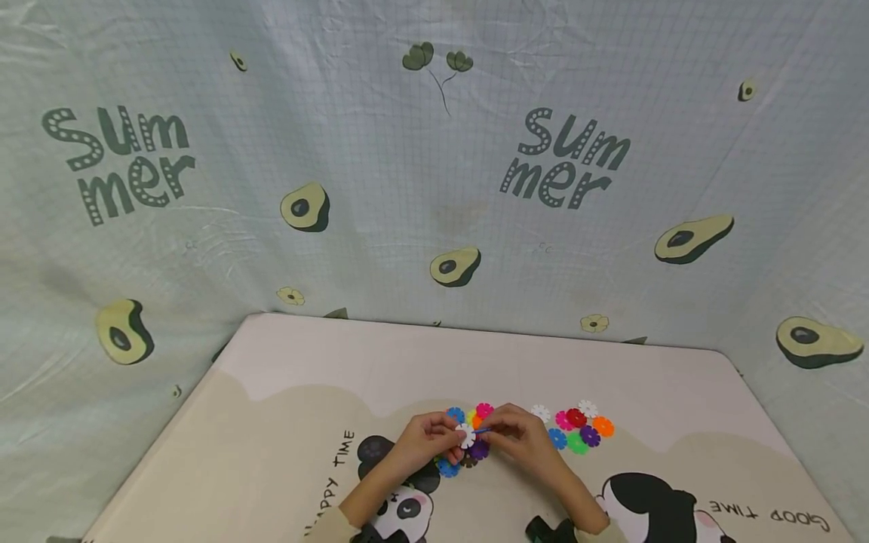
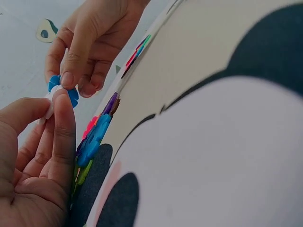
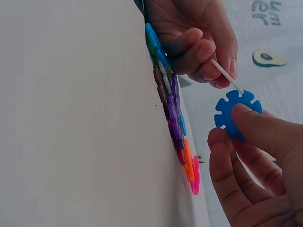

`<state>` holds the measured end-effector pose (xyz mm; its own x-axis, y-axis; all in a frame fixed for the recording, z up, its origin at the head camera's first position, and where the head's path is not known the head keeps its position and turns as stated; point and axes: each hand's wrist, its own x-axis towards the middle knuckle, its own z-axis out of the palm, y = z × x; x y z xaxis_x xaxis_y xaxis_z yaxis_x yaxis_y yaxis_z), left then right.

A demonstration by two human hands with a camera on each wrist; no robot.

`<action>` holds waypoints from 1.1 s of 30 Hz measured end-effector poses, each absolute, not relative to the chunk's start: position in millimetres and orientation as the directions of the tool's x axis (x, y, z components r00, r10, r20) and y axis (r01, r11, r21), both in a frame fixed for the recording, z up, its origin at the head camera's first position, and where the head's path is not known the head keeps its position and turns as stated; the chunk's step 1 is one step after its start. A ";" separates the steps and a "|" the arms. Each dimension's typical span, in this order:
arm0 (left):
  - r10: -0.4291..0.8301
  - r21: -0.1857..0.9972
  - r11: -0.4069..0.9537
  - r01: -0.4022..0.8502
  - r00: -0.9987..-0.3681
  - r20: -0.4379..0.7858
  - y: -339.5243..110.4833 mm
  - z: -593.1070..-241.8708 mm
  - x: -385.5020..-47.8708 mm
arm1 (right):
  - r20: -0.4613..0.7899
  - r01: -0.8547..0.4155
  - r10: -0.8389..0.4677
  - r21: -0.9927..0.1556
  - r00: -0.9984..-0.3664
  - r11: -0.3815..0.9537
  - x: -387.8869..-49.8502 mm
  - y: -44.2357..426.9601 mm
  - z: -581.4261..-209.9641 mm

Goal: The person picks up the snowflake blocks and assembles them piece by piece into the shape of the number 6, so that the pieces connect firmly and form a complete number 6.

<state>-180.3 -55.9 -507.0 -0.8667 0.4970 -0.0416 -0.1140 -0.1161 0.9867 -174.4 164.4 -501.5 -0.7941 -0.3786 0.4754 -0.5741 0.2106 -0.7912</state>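
Between thumb and fingers my left hand [image 1: 429, 437] pinches a white notched disc [image 1: 465, 435], seen edge-on as a thin white strip in the right wrist view. My right hand [image 1: 519, 436] pinches a blue notched disc [image 3: 232, 113] by its rim. The two discs meet at their edges, roughly at right angles; how deep the notches interlock I cannot tell. Both hands are raised over a pile of coloured notched discs [image 1: 479, 450], partly hidden by my fingers. Blue, purple, orange, pink and brown ones show there.
Right of my hands lies a second group of notched discs [image 1: 577, 441] in several colours. The table [image 1: 285, 422] has a cover printed with pandas and lettering. A dark object [image 1: 543, 530] sits by the right wrist. Behind hangs a curtain [image 1: 380, 151] with avocado prints.
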 end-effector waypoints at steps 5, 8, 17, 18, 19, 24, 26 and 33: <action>0.501 0.988 -0.100 -0.114 -0.864 -0.049 -55.0 -505.5 -180.6 | 0.512 -0.617 -0.389 -0.756 -0.766 0.218 -173.7 163.3 -494.9; 0.506 0.989 -0.095 -0.114 -0.861 -0.051 -55.4 -506.3 -181.4 | 0.488 -0.588 -0.396 -0.787 -0.777 0.184 -176.5 166.4 -500.3; 0.527 0.986 -0.085 -0.146 -0.846 -0.080 -57.8 -508.1 -182.0 | 0.469 -0.568 -0.440 -0.814 -0.766 0.121 -178.6 168.3 -505.3; 0.527 0.985 -0.084 -0.147 -0.846 -0.082 -57.9 -507.9 -181.8 | 0.469 -0.568 -0.441 -0.814 -0.765 0.120 -178.3 168.0 -505.0; 0.529 0.985 -0.082 -0.149 -0.845 -0.083 -58.0 -507.8 -181.5 | 0.468 -0.570 -0.444 -0.813 -0.764 0.123 -178.1 167.6 -504.8; 0.532 0.987 -0.066 -0.146 -0.842 -0.089 -57.9 -508.2 -180.4 | 0.452 -0.563 -0.459 -0.815 -0.764 0.135 -177.0 165.7 -504.0; 0.534 0.987 -0.064 -0.145 -0.841 -0.089 -57.4 -508.2 -179.7 | 0.438 -0.551 -0.460 -0.823 -0.772 0.141 -176.5 165.5 -503.8; 0.537 0.986 -0.072 -0.153 -0.839 -0.091 -55.1 -507.6 -177.9 | 0.409 -0.526 -0.463 -0.836 -0.787 0.157 -175.2 167.4 -504.3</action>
<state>-177.9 -55.1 -507.6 -0.8386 0.5371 -0.0910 -0.1531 -0.0720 0.9856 -175.2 167.4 -504.3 -0.7867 -0.4627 0.4087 -0.5264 0.1568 -0.8357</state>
